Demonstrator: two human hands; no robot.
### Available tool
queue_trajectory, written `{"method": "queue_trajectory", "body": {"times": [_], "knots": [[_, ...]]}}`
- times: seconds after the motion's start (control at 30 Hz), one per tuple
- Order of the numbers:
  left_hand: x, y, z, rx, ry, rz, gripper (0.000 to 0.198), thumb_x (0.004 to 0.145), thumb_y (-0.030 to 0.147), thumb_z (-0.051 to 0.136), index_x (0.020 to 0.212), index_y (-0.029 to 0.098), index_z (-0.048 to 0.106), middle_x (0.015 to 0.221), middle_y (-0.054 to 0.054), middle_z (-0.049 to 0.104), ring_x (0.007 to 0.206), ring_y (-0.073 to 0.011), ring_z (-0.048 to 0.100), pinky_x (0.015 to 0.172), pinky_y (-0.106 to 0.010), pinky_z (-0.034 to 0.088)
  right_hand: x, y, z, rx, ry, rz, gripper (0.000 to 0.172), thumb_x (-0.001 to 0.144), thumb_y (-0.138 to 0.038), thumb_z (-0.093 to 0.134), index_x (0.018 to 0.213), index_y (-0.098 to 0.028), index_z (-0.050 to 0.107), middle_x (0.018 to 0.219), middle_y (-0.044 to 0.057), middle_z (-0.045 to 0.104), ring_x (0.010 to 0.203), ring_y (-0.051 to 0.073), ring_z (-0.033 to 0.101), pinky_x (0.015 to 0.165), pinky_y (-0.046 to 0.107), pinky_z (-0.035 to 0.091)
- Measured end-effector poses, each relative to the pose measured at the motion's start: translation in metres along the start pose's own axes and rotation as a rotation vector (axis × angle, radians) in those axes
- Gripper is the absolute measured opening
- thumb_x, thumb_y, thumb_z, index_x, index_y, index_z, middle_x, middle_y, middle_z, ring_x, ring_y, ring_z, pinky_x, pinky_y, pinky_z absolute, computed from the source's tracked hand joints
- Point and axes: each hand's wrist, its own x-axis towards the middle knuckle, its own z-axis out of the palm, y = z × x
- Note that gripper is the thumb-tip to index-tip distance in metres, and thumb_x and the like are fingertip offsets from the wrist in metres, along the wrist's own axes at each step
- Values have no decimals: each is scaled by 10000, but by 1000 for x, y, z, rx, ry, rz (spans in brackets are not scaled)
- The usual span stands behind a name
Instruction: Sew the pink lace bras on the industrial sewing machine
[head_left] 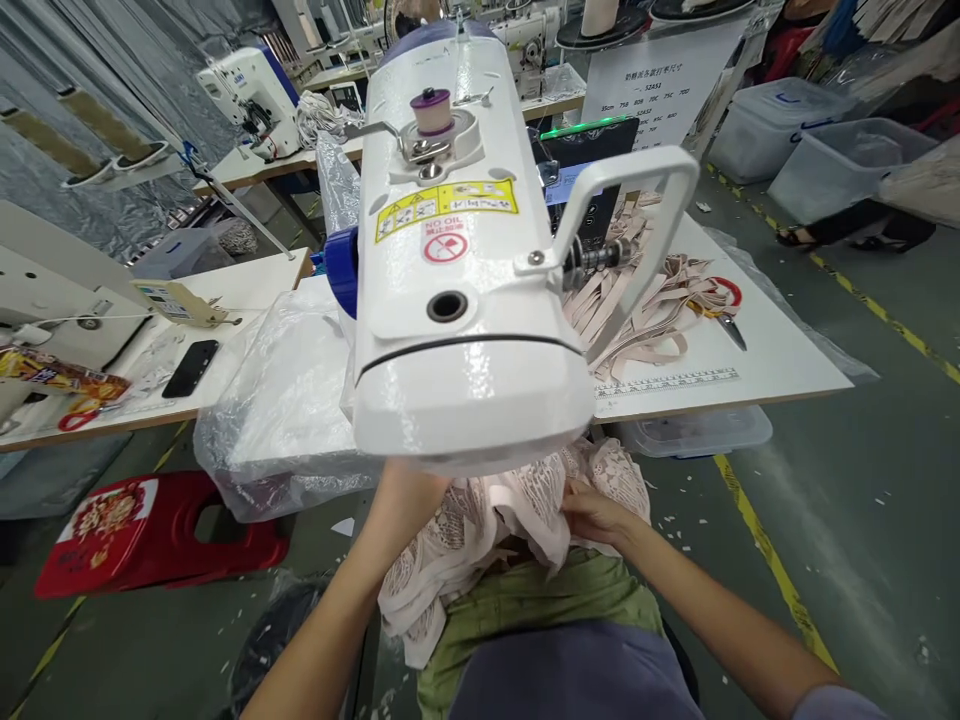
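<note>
A white sewing machine (pixel 480 400) fills the middle of the view, its head above my lap. Below it, a pale pink lace garment (pixel 525 500) hangs in folds from the table edge over my lap. My right hand (pixel 596 515) grips the garment's right side, its fingers curled into the lace. At the garment's left my left hand (pixel 416 495) reaches up under the machine head, which hides its fingers. The needle area is out of sight behind the machine. A small thread bobbin (pixel 430 112) sits on top of the machine.
Beige straps (pixel 645 300) lie heaped on the table's right, beside red-handled scissors (pixel 731 320) and a ruler strip (pixel 667 383). Clear plastic sheeting (pixel 285 400) covers the left side. A red stool (pixel 165 530) stands on the floor. A phone (pixel 191 368) lies on the neighbouring table.
</note>
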Motion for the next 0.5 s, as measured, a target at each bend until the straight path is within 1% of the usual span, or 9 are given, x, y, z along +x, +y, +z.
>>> {"method": "queue_trajectory", "body": {"times": [0.03, 0.1, 0.2, 0.27, 0.33, 0.4, 0.43, 0.5], "knots": [[1, -1, 2, 19, -8, 9, 122, 826, 367, 646, 820, 247, 663, 749, -80, 640, 914, -281, 635, 767, -327, 528, -1, -1, -1, 26, 36, 1, 739, 524, -574, 896, 1127, -231, 641, 1156, 121, 714, 1127, 295, 658, 999, 420, 485], [2, -2, 5, 43, -26, 29, 106, 833, 339, 629, 782, 246, 638, 728, -68, 625, 904, -269, 630, 793, -338, 529, -3, -6, -4, 54, 125, -29, 632, 571, -561, 881, 1059, -222, 668, 1100, 116, 735, 1121, 290, 664, 994, 414, 501], [4, 1, 6, 48, -27, 58, 187, 828, 326, 595, 667, 247, 543, 660, -40, 573, 845, -246, 616, 830, -358, 530, -5, -15, -10, 58, 238, -92, 586, 619, -605, 834, 1038, -225, 683, 1044, 106, 753, 1106, 298, 674, 970, 428, 527], [5, 7, 7, 28, -16, 73, 226, 823, 313, 566, 632, 246, 466, 638, -24, 546, 797, -220, 597, 813, -341, 531, -7, -21, -13, 37, 273, -116, 561, 637, -596, 820, 1031, -219, 689, 1016, 109, 760, 1075, 308, 687, 941, 439, 541], [6, 13, 8, -14, -25, 70, 196, 828, 302, 534, 659, 243, 453, 643, -12, 543, 724, -187, 568, 733, -294, 521, -10, -25, -17, 6, 291, -130, 526, 650, -557, 818, 1024, -209, 691, 994, 115, 764, 1027, 311, 705, 909, 441, 551], [7, 15, 9, -51, -48, 58, 135, 847, 301, 503, 727, 239, 493, 627, 5, 523, 621, -160, 510, 623, -259, 474, -13, -31, -19, -27, 314, -159, 505, 652, -520, 820, 1025, -205, 692, 965, 112, 768, 968, 306, 721, 881, 436, 558], [7, 14, 10, -51, -58, 50, 130, 851, 299, 497, 736, 239, 500, 594, 19, 487, 567, -150, 465, 573, -253, 436, -15, -35, -19, -46, 326, -179, 499, 651, -507, 819, 1027, -205, 692, 947, 108, 770, 936, 301, 727, 869, 435, 560], [5, 8, 11, 1, -63, 32, 192, 846, 290, 502, 664, 240, 467, 506, 45, 362, 485, -136, 361, 503, -252, 348, -19, -44, -20, -96, 349, -218, 486, 656, -491, 810, 1032, -206, 693, 916, 98, 772, 881, 292, 733, 850, 433, 562]]}}
